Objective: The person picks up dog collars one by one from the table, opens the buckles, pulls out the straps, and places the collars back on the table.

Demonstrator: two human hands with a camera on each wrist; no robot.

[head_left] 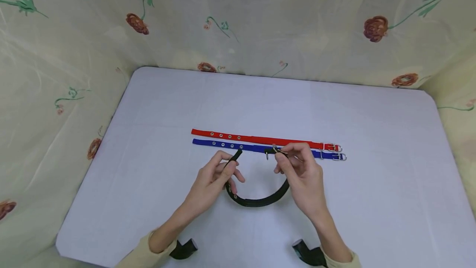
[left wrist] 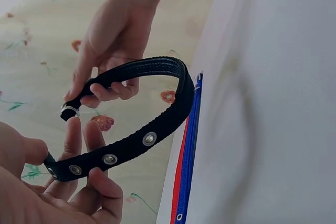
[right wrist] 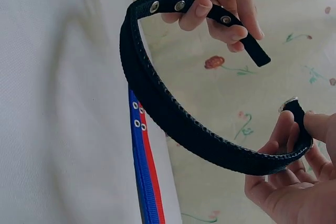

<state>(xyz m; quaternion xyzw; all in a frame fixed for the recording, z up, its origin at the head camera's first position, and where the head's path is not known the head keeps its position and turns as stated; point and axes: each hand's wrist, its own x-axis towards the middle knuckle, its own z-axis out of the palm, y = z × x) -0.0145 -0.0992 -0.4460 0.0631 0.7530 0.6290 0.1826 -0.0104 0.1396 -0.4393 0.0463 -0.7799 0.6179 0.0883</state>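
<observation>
A black collar [head_left: 256,202] with metal eyelets hangs in a U-shaped curve between the two hands. My left hand [head_left: 212,181] pinches its eyelet end, fingers spread along the strap in the left wrist view. The tip of that end [right wrist: 258,56] sticks out past the fingers. At the other end my right hand [head_left: 304,179] pinches the strap beside the metal buckle [right wrist: 287,103]. The two ends are apart. Beyond the hands, a red collar [head_left: 275,140] and a blue collar [head_left: 253,148] lie straight, side by side, buckles to the right.
The white table [head_left: 156,111] has rounded corners. A pale curtain [head_left: 253,44] with printed flowers surrounds its back and sides. Dark devices [head_left: 184,249] are strapped at both wrists, near the sleeves [head_left: 146,253].
</observation>
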